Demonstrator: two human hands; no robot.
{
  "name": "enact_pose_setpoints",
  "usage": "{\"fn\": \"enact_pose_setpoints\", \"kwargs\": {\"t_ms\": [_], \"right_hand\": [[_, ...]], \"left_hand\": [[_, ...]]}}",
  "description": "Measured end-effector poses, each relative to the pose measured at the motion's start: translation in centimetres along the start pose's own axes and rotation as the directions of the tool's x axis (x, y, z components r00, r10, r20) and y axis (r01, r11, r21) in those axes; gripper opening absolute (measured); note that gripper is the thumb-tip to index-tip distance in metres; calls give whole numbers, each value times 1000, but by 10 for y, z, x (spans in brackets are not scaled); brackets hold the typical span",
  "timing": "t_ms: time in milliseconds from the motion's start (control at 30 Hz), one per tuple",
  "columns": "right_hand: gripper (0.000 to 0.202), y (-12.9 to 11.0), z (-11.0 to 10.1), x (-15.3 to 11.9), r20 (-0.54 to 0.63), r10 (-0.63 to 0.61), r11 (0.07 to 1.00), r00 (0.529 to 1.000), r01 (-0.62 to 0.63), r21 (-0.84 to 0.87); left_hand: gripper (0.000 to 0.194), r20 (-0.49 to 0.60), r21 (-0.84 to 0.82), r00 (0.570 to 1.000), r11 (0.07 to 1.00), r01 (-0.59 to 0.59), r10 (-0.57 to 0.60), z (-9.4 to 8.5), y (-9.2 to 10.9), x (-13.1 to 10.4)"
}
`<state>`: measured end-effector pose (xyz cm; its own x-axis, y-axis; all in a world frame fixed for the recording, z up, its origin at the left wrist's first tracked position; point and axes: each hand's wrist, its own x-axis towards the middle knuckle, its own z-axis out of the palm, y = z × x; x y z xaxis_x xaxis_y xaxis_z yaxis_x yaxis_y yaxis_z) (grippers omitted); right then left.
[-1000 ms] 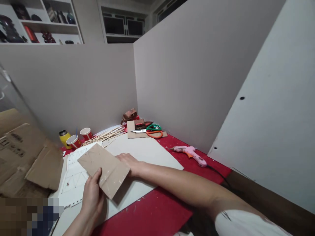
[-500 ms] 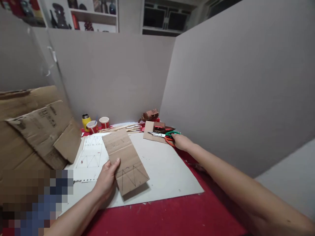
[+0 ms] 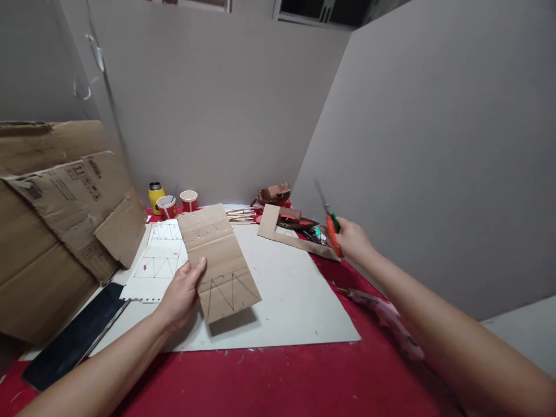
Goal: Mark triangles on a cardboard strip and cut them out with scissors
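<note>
My left hand (image 3: 180, 292) grips a piece of cardboard (image 3: 221, 255) by its left edge, thumb on top. Zigzag pencil lines run across the cardboard's lower part, and it is tilted above a white board (image 3: 299, 307). My right hand (image 3: 353, 238) is closed around the handles of a pair of scissors (image 3: 332, 231), green and orange, held up at the right. Their blades point upward and are blurred. Just behind the scissors lies an L-shaped cardboard strip (image 3: 299, 240). Paper with drawn zigzag patterns (image 3: 158, 263) rests to the left of my held piece.
Large folded cardboard (image 3: 47, 231) leans at the left, beside a dark flat panel (image 3: 78, 333). Paper cups (image 3: 189, 200), a yellow bottle (image 3: 155, 197) and thin wooden sticks (image 3: 241, 216) are at the back. A pink glue gun (image 3: 386, 318) lies under my right forearm on the red table (image 3: 260, 382).
My right hand has lifted the scissors, turning them from pointing left to pointing up. The L-shaped strip is now more exposed. My left hand keeps the cardboard, and the view has tilted down.
</note>
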<state>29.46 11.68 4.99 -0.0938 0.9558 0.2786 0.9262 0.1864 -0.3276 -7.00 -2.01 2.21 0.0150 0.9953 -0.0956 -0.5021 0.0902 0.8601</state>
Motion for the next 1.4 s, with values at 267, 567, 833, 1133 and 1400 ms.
{"fn": "enact_pose_setpoints", "kwargs": {"t_ms": [267,567,833,1133,1400], "right_hand": [[53,-103,45,-94,117,-86,500,989,-58,864],[47,-133,39,-104,140,-11,210,990,-135,968],[41,-135,18,-86,-109,134,252,985,72,965],[39,-128,21,-83,-208,209,248,956,154,956],[39,-115,29,-80,-206,260,237,943,144,961]], "left_hand": [[42,-14,-18,998,998,-65,65,20,14,5],[43,127,-6,981,989,-145,145,62,20,24],[36,395,103,915,994,39,-77,80,1,22],[27,387,131,922,990,-45,-10,93,-16,36],[30,394,160,918,987,-22,-44,90,-17,44]]}}
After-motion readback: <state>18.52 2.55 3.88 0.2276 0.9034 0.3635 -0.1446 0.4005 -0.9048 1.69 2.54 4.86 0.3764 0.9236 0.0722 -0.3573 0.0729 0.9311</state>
